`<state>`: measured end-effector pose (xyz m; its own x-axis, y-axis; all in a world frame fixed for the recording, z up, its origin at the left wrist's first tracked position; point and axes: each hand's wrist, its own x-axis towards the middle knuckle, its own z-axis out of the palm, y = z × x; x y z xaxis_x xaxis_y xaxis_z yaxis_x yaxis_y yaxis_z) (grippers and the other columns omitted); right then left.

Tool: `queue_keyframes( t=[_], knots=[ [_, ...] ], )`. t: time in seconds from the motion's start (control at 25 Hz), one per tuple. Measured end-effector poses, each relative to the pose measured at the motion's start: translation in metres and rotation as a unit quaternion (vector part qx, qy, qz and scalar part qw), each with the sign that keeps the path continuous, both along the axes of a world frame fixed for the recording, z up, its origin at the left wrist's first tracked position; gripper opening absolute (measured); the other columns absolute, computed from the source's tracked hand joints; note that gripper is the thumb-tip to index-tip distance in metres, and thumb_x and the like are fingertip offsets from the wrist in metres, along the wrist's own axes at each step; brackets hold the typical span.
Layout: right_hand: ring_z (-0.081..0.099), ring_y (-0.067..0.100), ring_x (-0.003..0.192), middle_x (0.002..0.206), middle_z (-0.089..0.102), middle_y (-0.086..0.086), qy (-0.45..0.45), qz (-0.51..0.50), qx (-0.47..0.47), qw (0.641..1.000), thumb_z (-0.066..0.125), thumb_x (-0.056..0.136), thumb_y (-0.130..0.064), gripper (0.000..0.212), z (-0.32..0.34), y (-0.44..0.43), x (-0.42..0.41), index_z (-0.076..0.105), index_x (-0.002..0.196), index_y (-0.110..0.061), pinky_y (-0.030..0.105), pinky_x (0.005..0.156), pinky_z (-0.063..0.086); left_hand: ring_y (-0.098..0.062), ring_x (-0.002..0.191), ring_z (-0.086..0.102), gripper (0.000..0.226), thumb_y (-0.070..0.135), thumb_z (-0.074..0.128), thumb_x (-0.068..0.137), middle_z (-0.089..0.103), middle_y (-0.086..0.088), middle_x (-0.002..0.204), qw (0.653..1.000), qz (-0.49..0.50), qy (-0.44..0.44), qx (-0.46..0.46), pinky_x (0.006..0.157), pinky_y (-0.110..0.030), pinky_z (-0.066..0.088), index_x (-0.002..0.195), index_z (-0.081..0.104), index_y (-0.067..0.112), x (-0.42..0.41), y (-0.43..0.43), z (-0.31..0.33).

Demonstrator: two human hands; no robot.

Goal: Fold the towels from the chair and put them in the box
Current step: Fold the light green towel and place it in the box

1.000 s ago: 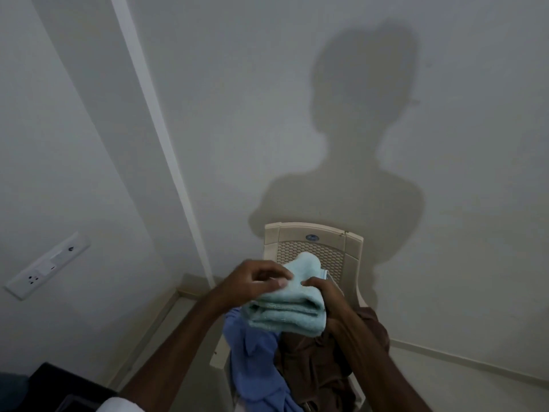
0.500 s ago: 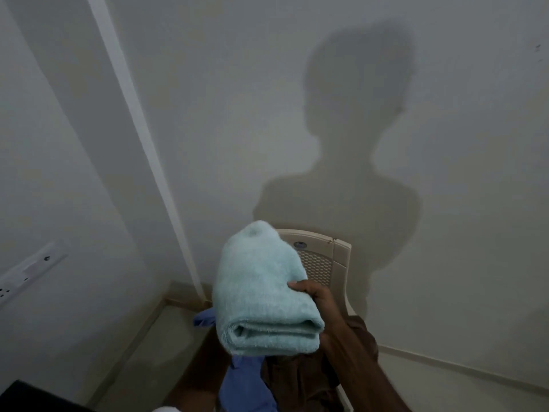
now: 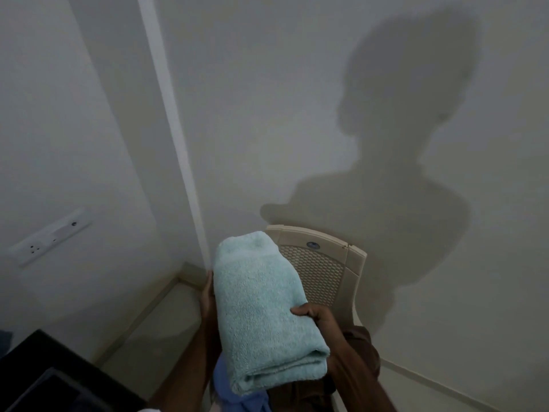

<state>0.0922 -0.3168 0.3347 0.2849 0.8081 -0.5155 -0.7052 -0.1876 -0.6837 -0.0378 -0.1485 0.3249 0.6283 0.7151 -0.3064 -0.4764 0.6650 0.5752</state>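
A folded light blue towel (image 3: 261,310) is held up in front of the beige plastic chair (image 3: 320,263). My left hand (image 3: 207,298) supports its left side from beneath, mostly hidden by the cloth. My right hand (image 3: 315,315) grips its right edge, thumb on top. Under the towel, a darker blue towel (image 3: 234,396) and a brown towel (image 3: 359,355) lie on the chair seat. A black box (image 3: 44,379) shows at the bottom left corner.
The chair stands against a pale wall in a room corner. A white switch plate (image 3: 50,236) is on the left wall. A white conduit strip (image 3: 175,138) runs down the corner. Bare floor lies between box and chair.
The folded towel has been lifted off the chair and shifted left. My left hand moved from the top of it to underneath. The view turned left, bringing the box into sight.
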Motion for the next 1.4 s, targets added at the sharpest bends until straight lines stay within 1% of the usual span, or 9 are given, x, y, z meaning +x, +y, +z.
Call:
queue_keyframes(
  t=[0.12,0.36,0.48,0.68,0.88,0.96,1.12,1.28,1.4],
  knots=[
    [0.058,0.043,0.115,0.118,0.065,0.028,-0.009,0.070,-0.024,0.997,0.088,0.055,-0.015,0.085,-0.009,0.014,-0.012,0.057,0.130,0.007,0.059,0.111,0.041,-0.020,0.064,0.066,0.036,0.048,0.048,0.097,0.067,-0.002,0.072,1.000,0.027,0.008,-0.002,0.064,-0.031,0.055,0.094,0.066,0.017,-0.028,0.006,-0.001],
    [0.062,0.041,0.116,0.123,0.068,0.025,-0.013,0.172,-0.016,0.985,0.074,0.070,-0.011,0.063,-0.004,0.059,-0.088,0.059,0.130,-0.005,0.056,0.099,0.051,-0.037,0.120,0.059,0.062,0.056,0.049,0.094,0.060,-0.018,0.133,0.992,0.098,0.077,-0.011,0.099,-0.051,0.048,0.136,0.056,0.010,-0.135,0.033,-0.007],
    [0.074,0.026,0.083,0.094,0.075,0.017,-0.067,0.206,-0.028,0.976,0.058,0.091,-0.002,0.035,0.000,0.090,-0.143,0.060,0.125,-0.004,0.038,0.068,0.060,-0.037,0.114,0.063,0.061,0.057,0.053,0.092,0.064,-0.018,0.127,0.988,0.141,0.064,-0.031,0.095,-0.050,0.049,0.130,0.062,0.010,-0.201,0.044,-0.010],
    [0.071,0.034,0.087,0.103,0.073,0.020,-0.016,0.305,-0.038,0.952,0.066,0.074,-0.010,0.050,-0.022,0.143,-0.256,0.063,0.123,0.000,0.040,0.076,0.057,-0.039,0.130,0.050,0.066,0.056,0.058,0.090,0.052,-0.021,0.141,0.967,0.236,0.078,-0.057,0.112,-0.057,0.033,0.138,0.054,0.012,-0.335,0.062,-0.028],
    [0.070,0.038,0.100,0.115,0.071,0.021,-0.052,0.392,-0.078,0.915,0.069,0.069,-0.021,0.062,-0.059,0.178,-0.373,0.064,0.128,-0.005,0.045,0.085,0.055,-0.032,0.106,0.068,0.050,0.049,0.046,0.098,0.068,-0.018,0.120,0.949,0.285,0.114,-0.072,0.078,-0.040,0.059,0.123,0.064,0.010,-0.466,0.068,-0.044],
    [0.069,0.040,0.103,0.118,0.071,0.023,-0.059,0.418,-0.098,0.901,0.071,0.068,-0.022,0.057,-0.080,0.186,-0.412,0.070,0.123,-0.007,0.048,0.089,0.054,-0.031,0.107,0.068,0.051,0.050,0.048,0.097,0.069,-0.017,0.119,0.943,0.287,0.155,-0.068,0.080,-0.039,0.058,0.125,0.062,0.010,-0.512,0.071,-0.062],
    [0.072,0.035,0.094,0.113,0.073,0.022,-0.076,0.428,-0.174,0.883,0.072,0.073,-0.021,0.045,-0.124,0.192,-0.461,0.072,0.115,-0.006,0.037,0.074,0.057,-0.033,0.116,0.063,0.059,0.052,0.070,0.083,0.067,-0.015,0.124,0.926,0.264,0.234,-0.132,0.098,-0.047,0.049,0.127,0.062,0.013,-0.576,0.075,-0.122],
    [0.072,0.035,0.103,0.114,0.074,0.018,-0.065,0.453,-0.246,0.854,0.074,0.074,-0.029,0.053,-0.193,0.198,-0.497,0.069,0.123,-0.008,0.042,0.089,0.056,-0.029,0.103,0.067,0.038,0.032,0.061,0.091,0.065,-0.017,0.124,0.909,0.222,0.291,-0.198,0.080,-0.041,0.055,0.120,0.064,0.008,-0.611,0.073,-0.195],
    [0.070,0.035,0.111,0.119,0.073,0.016,-0.064,0.477,-0.241,0.843,0.080,0.074,-0.029,0.058,-0.242,0.200,-0.517,0.066,0.128,-0.015,0.055,0.106,0.048,-0.025,0.080,0.073,0.030,0.035,0.068,0.082,0.076,-0.014,0.095,0.887,0.213,0.313,-0.266,0.073,-0.036,0.054,0.096,0.076,0.010,-0.626,0.070,-0.236]
  ],
)
